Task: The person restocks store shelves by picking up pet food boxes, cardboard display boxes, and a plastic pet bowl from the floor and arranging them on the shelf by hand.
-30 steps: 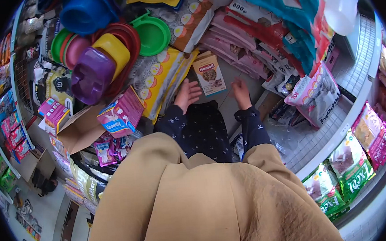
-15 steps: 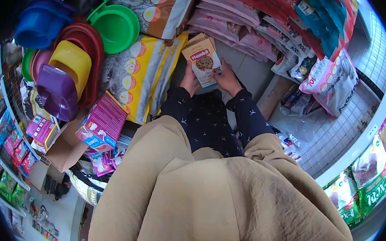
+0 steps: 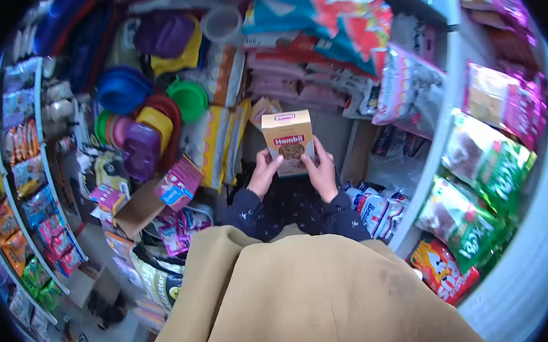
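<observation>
Between my two hands is an upright tan carton (image 3: 288,130) labelled "Hambil", with a picture of brown pellets on its front. My left hand (image 3: 261,174) grips its left side, thumb on the front face. On the right side my right hand (image 3: 322,174) holds it the same way; the far fingers of both hands are hidden behind it. Just beyond, lower down, lies another tan carton (image 3: 261,111), partly covered by the held one. Yellow and grey bags (image 3: 221,146) stand to the left of my left hand.
Coloured plastic bowls (image 3: 142,148) and an open cardboard box (image 3: 138,209) with a purple carton (image 3: 179,182) are at left. Pink bags (image 3: 274,82) are stacked ahead. At right, a shelf edge (image 3: 435,160) stands before green bags (image 3: 481,220); blue-white packs (image 3: 378,208) lie nearby.
The carton has been raised closer to me and tipped upright, so its top face shows. Both hands now hold its sides. My view has shifted, showing more shelving at right.
</observation>
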The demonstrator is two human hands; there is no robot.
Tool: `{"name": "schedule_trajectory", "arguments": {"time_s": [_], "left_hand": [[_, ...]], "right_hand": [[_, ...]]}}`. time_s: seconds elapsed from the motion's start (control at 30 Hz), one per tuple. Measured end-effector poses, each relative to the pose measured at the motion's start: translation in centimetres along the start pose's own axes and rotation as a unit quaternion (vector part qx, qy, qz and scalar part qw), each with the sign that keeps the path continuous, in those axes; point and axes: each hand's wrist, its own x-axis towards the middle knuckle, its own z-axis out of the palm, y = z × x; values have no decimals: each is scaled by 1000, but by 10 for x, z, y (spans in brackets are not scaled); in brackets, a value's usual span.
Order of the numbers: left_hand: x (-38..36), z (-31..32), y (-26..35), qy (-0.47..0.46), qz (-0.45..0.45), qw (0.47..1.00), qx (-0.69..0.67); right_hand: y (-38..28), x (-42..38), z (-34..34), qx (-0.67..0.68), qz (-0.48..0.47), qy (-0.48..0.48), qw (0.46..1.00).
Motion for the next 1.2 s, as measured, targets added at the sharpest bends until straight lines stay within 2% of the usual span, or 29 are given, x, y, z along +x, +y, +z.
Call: {"name": "schedule_trajectory", "arguments": {"time_s": [0.03,0.1,0.13,0.17,0.23,0.3,0.37,0.43,0.47,0.53,0.57,0.63,0.67,0.77,0.97,1.07,1.13,1.17,1.2], "left_hand": [[-14,6,19,-13,21,1000,11],[-42,17,58,-83,137,984,76],[-59,24,78,-103,158,978,88],[-78,30,98,-109,186,968,127],[-115,40,127,-138,234,947,173],[-141,46,153,-134,289,921,223],[-175,56,184,-82,423,823,369],[-210,70,211,-74,507,765,390],[-220,76,219,-116,527,745,392],[-238,78,223,-192,527,760,329],[-240,71,221,-237,532,741,334],[-236,62,222,-352,405,719,441],[-246,74,221,-385,409,695,448],[-299,101,205,-497,377,731,277],[-355,148,189,-644,356,620,272],[-384,165,184,-681,350,583,272],[-392,172,182,-711,346,531,306],[-395,176,181,-723,345,505,321],[-396,179,178,-725,347,502,318]], "right_hand": [[-28,-8,-16,5,-18,19,1000],[-81,-26,-48,39,-53,56,996],[-104,-36,-64,54,-72,76,993],[-125,-46,-78,57,-89,103,989],[-162,-71,-104,77,-134,88,984],[-193,-98,-120,70,-174,128,974],[-220,-131,-139,59,-204,184,960],[-246,-172,-158,30,-247,162,955],[-261,-192,-170,26,-247,211,945],[-286,-242,-186,15,-244,198,949],[-293,-267,-188,12,-240,192,952],[-298,-311,-185,27,-235,258,937],[-301,-331,-183,38,-242,274,930],[-310,-389,-176,25,-238,341,909],[-323,-495,-152,-51,-182,468,863],[-337,-543,-149,-65,-150,471,867],[-349,-575,-150,-72,-136,470,869],[-358,-590,-152,-81,-139,504,848],[-363,-605,-155,-90,-142,537,827]]}}
